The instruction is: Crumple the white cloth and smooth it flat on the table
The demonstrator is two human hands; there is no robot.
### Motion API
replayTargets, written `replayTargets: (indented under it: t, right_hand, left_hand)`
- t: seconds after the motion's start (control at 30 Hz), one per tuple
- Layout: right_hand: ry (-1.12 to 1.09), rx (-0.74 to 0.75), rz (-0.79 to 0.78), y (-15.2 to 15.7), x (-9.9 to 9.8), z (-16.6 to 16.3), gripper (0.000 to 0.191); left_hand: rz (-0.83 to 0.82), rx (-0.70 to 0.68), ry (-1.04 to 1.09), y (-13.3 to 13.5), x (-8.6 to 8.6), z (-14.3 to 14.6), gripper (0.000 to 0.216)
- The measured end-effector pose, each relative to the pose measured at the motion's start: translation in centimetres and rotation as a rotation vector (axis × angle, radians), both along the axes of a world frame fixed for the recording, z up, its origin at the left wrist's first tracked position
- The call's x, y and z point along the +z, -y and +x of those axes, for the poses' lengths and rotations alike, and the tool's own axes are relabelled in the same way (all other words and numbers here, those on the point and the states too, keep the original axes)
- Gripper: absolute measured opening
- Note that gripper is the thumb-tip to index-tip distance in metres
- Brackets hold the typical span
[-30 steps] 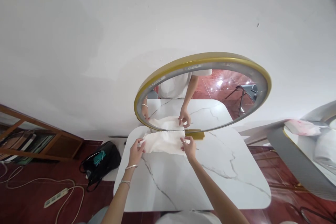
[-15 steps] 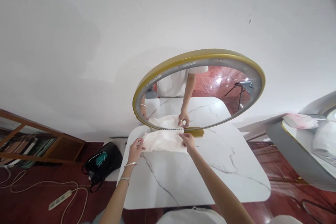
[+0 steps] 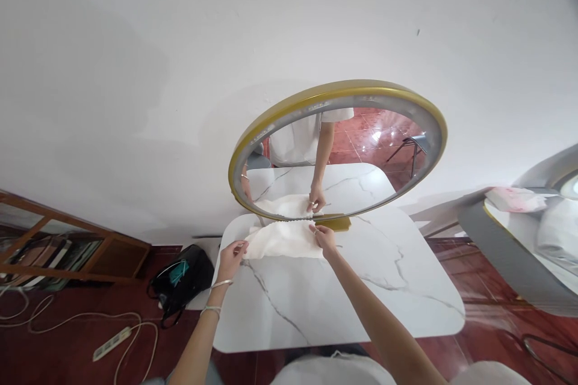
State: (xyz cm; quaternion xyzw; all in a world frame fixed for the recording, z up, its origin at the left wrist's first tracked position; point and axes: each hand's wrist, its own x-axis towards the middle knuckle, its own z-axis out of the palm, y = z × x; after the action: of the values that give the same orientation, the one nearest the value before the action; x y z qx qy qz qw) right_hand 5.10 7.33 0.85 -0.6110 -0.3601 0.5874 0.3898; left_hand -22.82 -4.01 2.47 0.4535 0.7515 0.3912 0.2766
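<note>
A soft white cloth (image 3: 284, 241) lies spread sideways on the white marbled table (image 3: 343, 307), at the foot of a round gold-rimmed mirror (image 3: 343, 93). Its far edge looks frilled or ribbed. My left hand (image 3: 233, 255), with bracelets on the wrist, pinches the cloth's left end. At the right end my right hand (image 3: 324, 239) grips the other edge between thumb and fingers. The mirror's gold base (image 3: 338, 223) shows just beyond my right hand. Both hands and the cloth also appear in the mirror's reflection.
On the floor at left are a black bag (image 3: 183, 289), a white power strip (image 3: 111, 344) with cords, and a wooden shelf (image 3: 108, 249) of books. To the right, a second table (image 3: 510, 252) bears a pink and white pack (image 3: 517, 199). A white wall rises behind.
The view has shifted slightly. Both hands keep their hold on the cloth's ends, and its folds and lower edge have changed shape a little.
</note>
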Motion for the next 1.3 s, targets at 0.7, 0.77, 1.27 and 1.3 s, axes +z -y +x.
replayTargets:
  t: [0.7,0.77,1.27,1.3]
  right_hand:
    - [0.166,0.219,0.319,4.4,12.5,12.3,0.049]
    - [0.255,0.279,0.331,6.2,14.7,15.3,0.039]
    - [0.384,-0.142,0.453,4.5,11.9,30.5,0.035]
    - [0.486,-0.146,0.463,2.7,10.3,31.1,0.037]
  left_hand:
    - [0.186,-0.134,-0.166,2.8,12.4,3.7,0.034]
    - [0.202,-0.228,-0.125,3.3,14.3,5.2,0.032]
    - [0.292,-0.581,-0.141,-6.2,12.8,22.1,0.013]
    - [0.293,-0.569,-0.194,-7.2,11.0,23.6,0.017]
